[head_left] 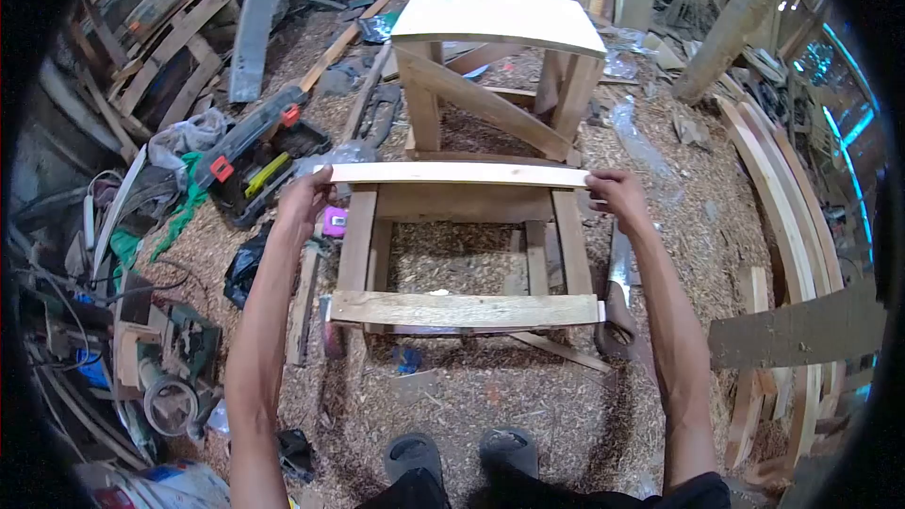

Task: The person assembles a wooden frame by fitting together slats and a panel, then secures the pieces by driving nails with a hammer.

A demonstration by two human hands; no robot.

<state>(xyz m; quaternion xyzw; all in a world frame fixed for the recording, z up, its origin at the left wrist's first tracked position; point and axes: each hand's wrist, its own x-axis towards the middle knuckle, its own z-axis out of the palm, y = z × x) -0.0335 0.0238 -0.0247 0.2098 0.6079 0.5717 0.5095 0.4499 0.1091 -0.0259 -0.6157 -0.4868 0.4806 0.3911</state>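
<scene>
The left hand [306,200] and right hand [618,197] pinch the two ends of a pale wooden slat [457,174], located at the far end of a wooden frame [356,247]. Probably it is light and stiff; the ends seem suitable for holding.

Woodworking workshop, as indicated by the shaving-strewn floor [693,287], curved timber pieces [777,196], a handsaw [618,269], and an open tool case [251,136].

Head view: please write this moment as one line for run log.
far slat: over far end of wooden frame; left hand: holds left end; right hand: holds right end; near slat: across frame's near end
</scene>
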